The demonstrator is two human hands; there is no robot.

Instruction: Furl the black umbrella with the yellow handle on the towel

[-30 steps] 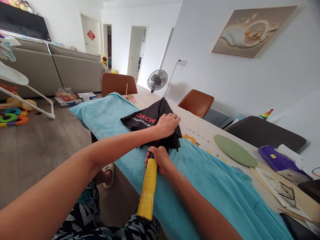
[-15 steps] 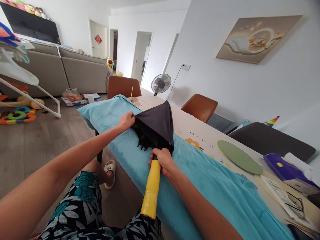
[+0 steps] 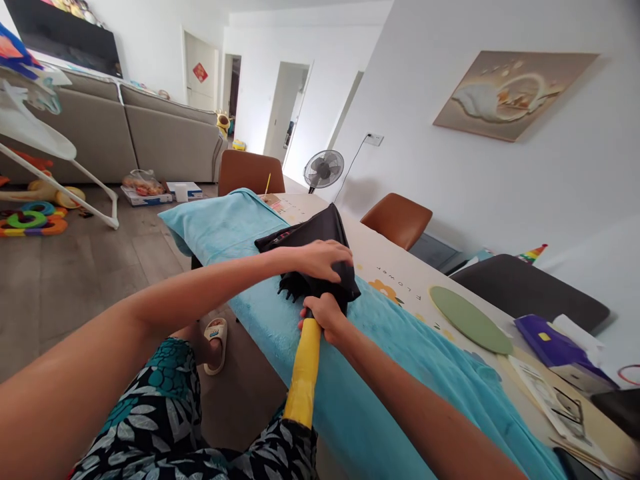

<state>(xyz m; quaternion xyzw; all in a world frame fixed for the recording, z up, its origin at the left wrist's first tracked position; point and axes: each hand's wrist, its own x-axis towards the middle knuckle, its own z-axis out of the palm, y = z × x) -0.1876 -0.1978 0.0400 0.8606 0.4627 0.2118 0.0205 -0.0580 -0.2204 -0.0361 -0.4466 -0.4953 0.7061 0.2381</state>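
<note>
A black umbrella (image 3: 313,233) with a yellow handle (image 3: 303,373) lies across a light blue blanket (image 3: 240,283), its loose canopy folds bunched together. My right hand (image 3: 325,313) is closed around the umbrella just above the yellow handle, where rib tips poke out at the canopy's edge. Over the canopy's right side my left hand (image 3: 325,259) reaches with its fingers apart and thumb bent. It is at the fabric; whether it presses on it I cannot tell.
The blanket covers the near side of a table (image 3: 360,250) with a green oval mat (image 3: 470,320), a purple tissue pack (image 3: 560,347) and glasses (image 3: 569,405). Brown chairs (image 3: 397,220) and a fan (image 3: 324,169) stand beyond. A sofa (image 3: 165,140) is at left.
My left hand has let go of the canopy's left edge and moved right across the umbrella. That fabric now lies lower and folded over. My right hand keeps its hold.
</note>
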